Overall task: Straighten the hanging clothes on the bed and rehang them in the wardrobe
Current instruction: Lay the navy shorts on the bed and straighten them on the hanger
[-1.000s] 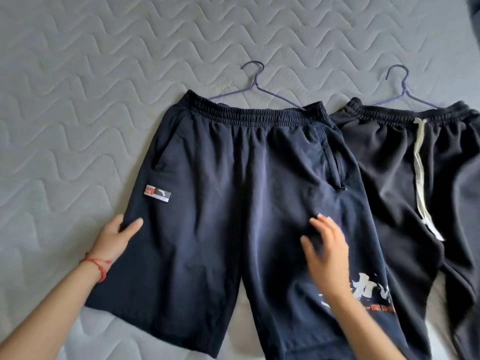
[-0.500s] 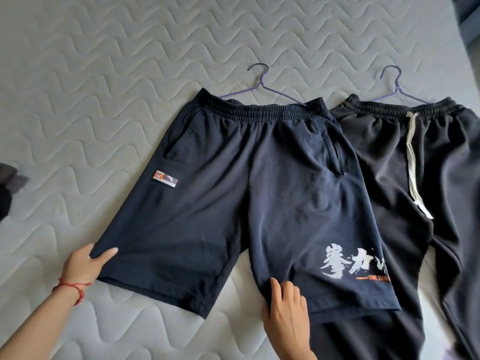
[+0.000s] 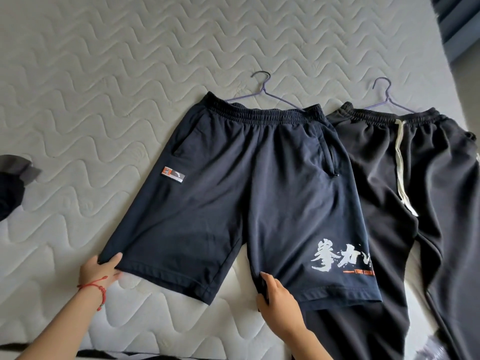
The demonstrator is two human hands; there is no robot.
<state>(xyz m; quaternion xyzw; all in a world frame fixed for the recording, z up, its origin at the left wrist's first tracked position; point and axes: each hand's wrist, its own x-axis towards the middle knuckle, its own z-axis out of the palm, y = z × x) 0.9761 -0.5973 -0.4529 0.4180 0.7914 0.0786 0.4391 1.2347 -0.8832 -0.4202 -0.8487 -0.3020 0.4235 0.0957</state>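
Both hands (image 3: 100, 268) (image 3: 279, 298) pinch the hems of navy shorts (image 3: 233, 198) printed with white Chinese characters (image 3: 342, 255).

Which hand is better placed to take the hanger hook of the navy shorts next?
Probably the right hand: it grips the inner hem, nearer the hanger hook of the navy shorts than the left hand at the outer corner.

Two bare forearms enter the head view from the 6 o'clock edge, neither covered by a sleeve. The left hand (image 3: 100, 268) carries a thin red cord bracelet (image 3: 96, 288) at the wrist; the cord wraps the wrist in more than one strand, and a short beaded tail hangs from it toward 6 o'clock. The right hand (image 3: 279, 298) and its wrist carry no visible jewellery or covering
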